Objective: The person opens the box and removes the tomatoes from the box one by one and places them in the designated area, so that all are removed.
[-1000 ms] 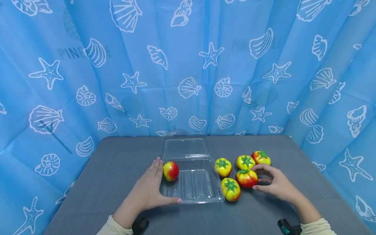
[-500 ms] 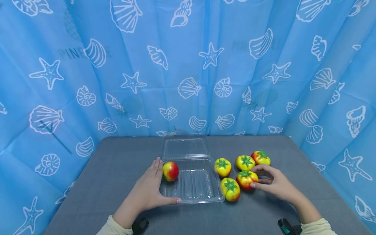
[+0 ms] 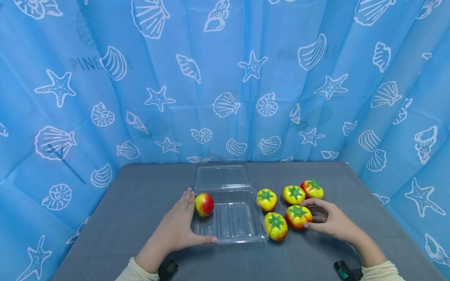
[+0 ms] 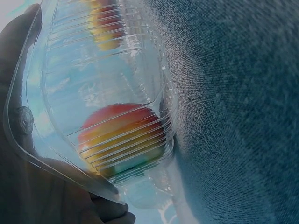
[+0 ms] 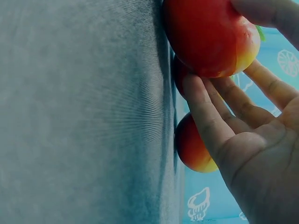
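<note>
A clear plastic clamshell container point(image 3: 230, 234) stands on the table with its lid tipped back. One red-and-yellow toy tomato point(image 3: 204, 205) lies inside at the left. My left hand point(image 3: 177, 226) rests along the container's left side, fingers straight and thumb stretched over the front rim. In the left wrist view, the tomato point(image 4: 124, 140) shows through the ribbed wall, green underneath. My right hand point(image 3: 330, 220) pinches a toy tomato point(image 3: 298, 218), its green star leaf facing up. The right wrist view has thumb and fingers on either side of that tomato point(image 5: 205, 37).
Two tomatoes, one further back point(image 3: 266, 200) and one nearer point(image 3: 276, 227), sit against the container's right side. Two more, a yellow one point(image 3: 293, 194) and a redder one point(image 3: 312, 189), lie behind the right hand. A blue shell-print curtain point(image 3: 225, 78) hangs behind the grey table point(image 3: 147, 183).
The tomato in my right hand has turned so its green leaf faces up, and it has shifted slightly right and toward me. My left hand and the container have stayed put.
</note>
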Tool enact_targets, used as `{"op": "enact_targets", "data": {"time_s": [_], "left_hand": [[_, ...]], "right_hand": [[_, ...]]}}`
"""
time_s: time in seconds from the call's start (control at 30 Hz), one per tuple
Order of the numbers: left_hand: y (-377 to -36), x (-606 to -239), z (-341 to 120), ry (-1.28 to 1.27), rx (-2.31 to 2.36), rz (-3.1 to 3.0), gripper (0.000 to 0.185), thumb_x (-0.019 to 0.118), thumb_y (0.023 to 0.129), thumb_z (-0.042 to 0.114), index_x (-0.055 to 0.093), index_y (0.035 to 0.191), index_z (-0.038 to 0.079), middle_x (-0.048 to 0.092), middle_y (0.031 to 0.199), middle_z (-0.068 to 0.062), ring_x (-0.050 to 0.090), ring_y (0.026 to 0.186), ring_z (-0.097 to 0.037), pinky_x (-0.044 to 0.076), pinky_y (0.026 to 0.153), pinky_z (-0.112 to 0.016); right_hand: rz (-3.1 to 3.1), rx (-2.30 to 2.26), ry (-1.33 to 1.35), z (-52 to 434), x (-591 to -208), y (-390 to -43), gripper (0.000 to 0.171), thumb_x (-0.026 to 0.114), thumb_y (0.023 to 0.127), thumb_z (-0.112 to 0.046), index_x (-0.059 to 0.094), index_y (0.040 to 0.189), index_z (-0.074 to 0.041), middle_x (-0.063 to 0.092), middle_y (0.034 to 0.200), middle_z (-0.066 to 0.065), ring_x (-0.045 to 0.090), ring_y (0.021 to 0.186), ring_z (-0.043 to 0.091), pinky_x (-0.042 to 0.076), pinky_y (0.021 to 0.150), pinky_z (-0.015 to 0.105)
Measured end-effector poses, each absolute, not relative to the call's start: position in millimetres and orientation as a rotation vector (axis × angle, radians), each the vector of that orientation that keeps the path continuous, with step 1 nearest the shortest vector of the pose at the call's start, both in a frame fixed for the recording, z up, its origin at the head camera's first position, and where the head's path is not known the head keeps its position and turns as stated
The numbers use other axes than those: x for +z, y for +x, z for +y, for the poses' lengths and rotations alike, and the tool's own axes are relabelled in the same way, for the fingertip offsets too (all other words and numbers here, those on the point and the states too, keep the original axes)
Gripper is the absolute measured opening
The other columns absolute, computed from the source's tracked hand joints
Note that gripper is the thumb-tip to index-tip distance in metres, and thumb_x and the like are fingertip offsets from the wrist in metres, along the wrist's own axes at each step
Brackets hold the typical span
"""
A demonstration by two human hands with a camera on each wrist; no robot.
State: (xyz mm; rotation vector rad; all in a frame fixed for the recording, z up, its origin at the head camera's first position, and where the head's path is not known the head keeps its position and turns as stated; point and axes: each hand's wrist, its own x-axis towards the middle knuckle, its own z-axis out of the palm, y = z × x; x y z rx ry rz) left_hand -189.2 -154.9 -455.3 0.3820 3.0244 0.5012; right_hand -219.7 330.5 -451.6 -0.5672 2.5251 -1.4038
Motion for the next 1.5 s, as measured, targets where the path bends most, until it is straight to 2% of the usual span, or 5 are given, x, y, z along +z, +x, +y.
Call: {"op": "enact_targets", "data": {"time_s": [0.57,0.93,1.3,1.5], "left_hand": [[-189,-454,-156,0.374,0.519,3.027,0.148,0.063,0.064,0.1,0.025,0.168,0.003,0.014,0.178,-0.018,0.018,0.165,-0.037,0.034,0.127,-0.058],[-189,-453,-157,0.385,0.534,3.012,0.147,0.064,0.065,0.1,0.024,0.169,0.004,0.012,0.179,-0.017,0.018,0.166,-0.037,0.035,0.127,-0.059],[-187,-452,-157,0.385,0.548,3.009,0.146,0.065,0.065,0.099,0.024,0.168,0.004,0.012,0.179,-0.017,0.018,0.166,-0.037,0.034,0.127,-0.06],[-188,-455,-157,0.387,0.551,3.017,0.145,0.065,0.065,0.099,0.025,0.168,0.005,0.013,0.179,-0.015,0.018,0.166,-0.036,0.035,0.126,-0.06]], "right_hand": [[2.485,-1.397,-0.571,331,-450,-223,0.055,0.082,0.094,-0.014,0.056,0.14,0.001,0.056,0.143,0.027,0.064,0.114,-0.003,0.063,0.09,0.03],[2.625,-1.295,-0.61,331,-443,-218,0.051,0.083,0.093,-0.016,0.062,0.137,-0.003,0.065,0.138,0.022,0.065,0.113,-0.004,0.06,0.089,0.024],[2.716,-1.281,-0.754,323,-435,-216,0.046,0.085,0.091,-0.014,0.066,0.132,-0.008,0.069,0.128,0.014,0.068,0.113,0.004,0.062,0.091,0.026],[2.784,-1.239,-0.778,308,-424,-214,0.043,0.084,0.093,-0.017,0.067,0.132,-0.008,0.069,0.128,0.013,0.068,0.112,0.008,0.063,0.091,0.03]]}}
